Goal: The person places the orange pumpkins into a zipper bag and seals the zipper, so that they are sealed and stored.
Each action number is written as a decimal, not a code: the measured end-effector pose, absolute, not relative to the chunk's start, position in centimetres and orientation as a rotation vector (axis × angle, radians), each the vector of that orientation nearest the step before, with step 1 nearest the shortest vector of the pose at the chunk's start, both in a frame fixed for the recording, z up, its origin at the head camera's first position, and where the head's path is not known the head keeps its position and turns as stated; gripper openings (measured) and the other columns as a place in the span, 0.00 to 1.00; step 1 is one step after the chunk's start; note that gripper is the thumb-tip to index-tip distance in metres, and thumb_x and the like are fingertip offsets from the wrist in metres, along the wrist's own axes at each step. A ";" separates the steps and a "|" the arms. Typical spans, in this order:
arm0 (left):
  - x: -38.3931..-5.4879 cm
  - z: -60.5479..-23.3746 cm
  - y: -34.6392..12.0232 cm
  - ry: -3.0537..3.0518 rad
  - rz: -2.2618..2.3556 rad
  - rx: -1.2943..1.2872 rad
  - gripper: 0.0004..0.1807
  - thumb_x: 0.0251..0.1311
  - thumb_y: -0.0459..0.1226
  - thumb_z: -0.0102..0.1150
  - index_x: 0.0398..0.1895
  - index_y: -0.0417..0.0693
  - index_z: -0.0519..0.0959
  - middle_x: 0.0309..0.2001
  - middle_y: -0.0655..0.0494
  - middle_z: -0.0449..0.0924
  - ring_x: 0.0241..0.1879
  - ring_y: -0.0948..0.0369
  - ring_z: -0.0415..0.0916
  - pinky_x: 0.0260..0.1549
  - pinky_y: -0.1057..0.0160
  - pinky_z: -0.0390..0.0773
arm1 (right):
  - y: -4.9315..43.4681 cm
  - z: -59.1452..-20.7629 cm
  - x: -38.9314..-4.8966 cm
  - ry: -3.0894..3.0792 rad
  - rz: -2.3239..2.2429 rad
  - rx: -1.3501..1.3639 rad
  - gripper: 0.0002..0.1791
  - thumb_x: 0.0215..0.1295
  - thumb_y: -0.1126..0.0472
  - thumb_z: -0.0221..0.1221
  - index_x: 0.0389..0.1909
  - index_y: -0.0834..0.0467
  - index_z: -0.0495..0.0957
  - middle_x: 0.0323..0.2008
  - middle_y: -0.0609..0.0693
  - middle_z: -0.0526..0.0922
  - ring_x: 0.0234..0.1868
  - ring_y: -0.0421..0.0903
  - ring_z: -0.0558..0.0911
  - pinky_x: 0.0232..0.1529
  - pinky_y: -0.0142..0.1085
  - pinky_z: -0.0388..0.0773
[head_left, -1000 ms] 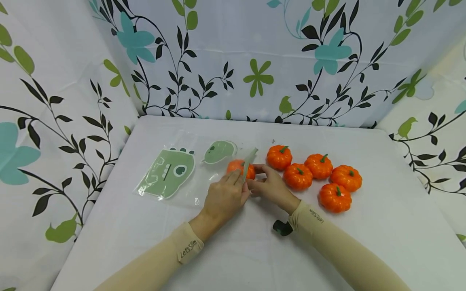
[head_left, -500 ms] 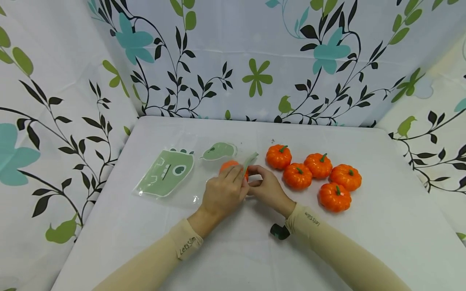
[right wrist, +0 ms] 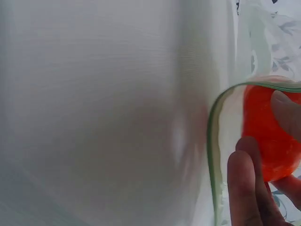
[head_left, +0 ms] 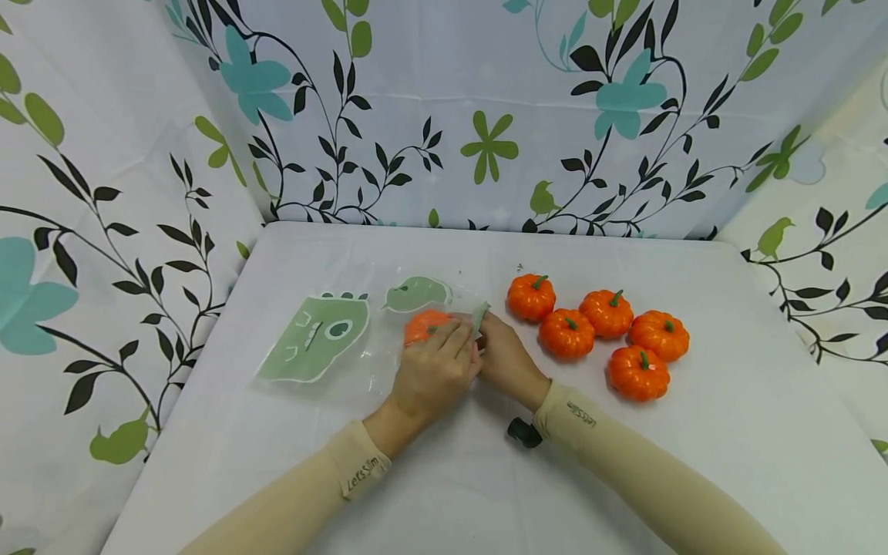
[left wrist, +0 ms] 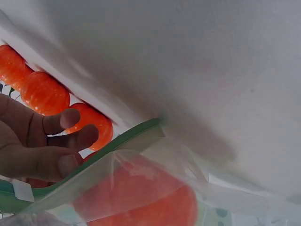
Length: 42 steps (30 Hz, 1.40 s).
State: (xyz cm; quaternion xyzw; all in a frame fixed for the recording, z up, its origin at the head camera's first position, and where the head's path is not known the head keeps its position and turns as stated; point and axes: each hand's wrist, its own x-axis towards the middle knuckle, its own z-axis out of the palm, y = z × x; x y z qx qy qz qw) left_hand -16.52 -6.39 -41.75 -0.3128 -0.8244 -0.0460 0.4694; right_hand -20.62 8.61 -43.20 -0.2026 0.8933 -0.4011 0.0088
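Note:
A clear zip bag (head_left: 378, 362) with a green dinosaur print lies at the table's middle, its green seal strip (left wrist: 134, 134) spread at the mouth. One orange toy pumpkin (head_left: 422, 327) is inside, seen through the plastic in the left wrist view. My left hand (head_left: 437, 366) holds the bag by its mouth edge, fingers stretched over the plastic and partly covering the pumpkin. My right hand (head_left: 509, 358) is at the mouth, fingers loosely bent with a gap to the thumb in the left wrist view. Its fingertips are hidden from the head view.
Several orange toy pumpkins (head_left: 567, 334) with green stems sit in a cluster right of my right hand. A small black device (head_left: 525, 432) is by my right wrist. Leaf-patterned curtains (head_left: 416, 116) stand behind and beside the white table (head_left: 444, 493).
The pumpkin has shifted left, deeper into the bag. My right hand has moved left to the bag's mouth. My left hand keeps its hold on the edge.

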 end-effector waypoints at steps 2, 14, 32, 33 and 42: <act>-16.3 -41.8 -6.4 -2.031 -0.125 -0.770 0.10 0.50 0.34 0.68 0.34 0.36 0.89 0.39 0.49 0.88 0.39 0.54 0.87 0.30 0.61 0.86 | 8.4 -43.0 -20.7 2.819 -1.217 -0.628 0.23 0.57 0.69 0.68 0.56 0.63 0.80 0.50 0.56 0.83 0.44 0.51 0.83 0.46 0.43 0.83; -15.9 -41.7 -6.6 -2.127 -0.216 -0.712 0.12 0.47 0.34 0.69 0.36 0.36 0.87 0.38 0.48 0.88 0.36 0.55 0.86 0.27 0.61 0.85 | 8.3 -43.2 -21.2 2.532 -1.475 -0.284 0.30 0.51 0.71 0.67 0.60 0.63 0.79 0.56 0.59 0.81 0.31 0.46 0.85 0.29 0.34 0.82; -16.3 -41.2 -7.4 -2.209 -0.559 -0.647 0.07 0.46 0.31 0.66 0.30 0.39 0.89 0.39 0.49 0.89 0.37 0.55 0.88 0.27 0.59 0.85 | 9.0 -44.3 -21.0 2.249 -1.572 -0.773 0.14 0.65 0.73 0.57 0.50 0.66 0.83 0.48 0.55 0.85 0.44 0.46 0.82 0.46 0.35 0.79; -16.3 -41.2 -7.5 -2.208 -0.576 -0.640 0.07 0.46 0.31 0.66 0.30 0.40 0.89 0.39 0.50 0.89 0.37 0.55 0.88 0.27 0.60 0.85 | 8.9 -44.3 -21.0 2.252 -1.581 -0.755 0.16 0.66 0.72 0.57 0.53 0.65 0.82 0.51 0.55 0.85 0.48 0.47 0.83 0.50 0.37 0.80; -16.8 -42.0 -8.3 -2.246 -0.820 -0.673 0.06 0.48 0.32 0.63 0.28 0.41 0.88 0.41 0.50 0.89 0.39 0.56 0.87 0.27 0.61 0.84 | 8.6 -44.2 -21.4 2.213 -1.583 -0.717 0.20 0.67 0.71 0.55 0.59 0.70 0.77 0.56 0.61 0.82 0.58 0.53 0.80 0.60 0.48 0.77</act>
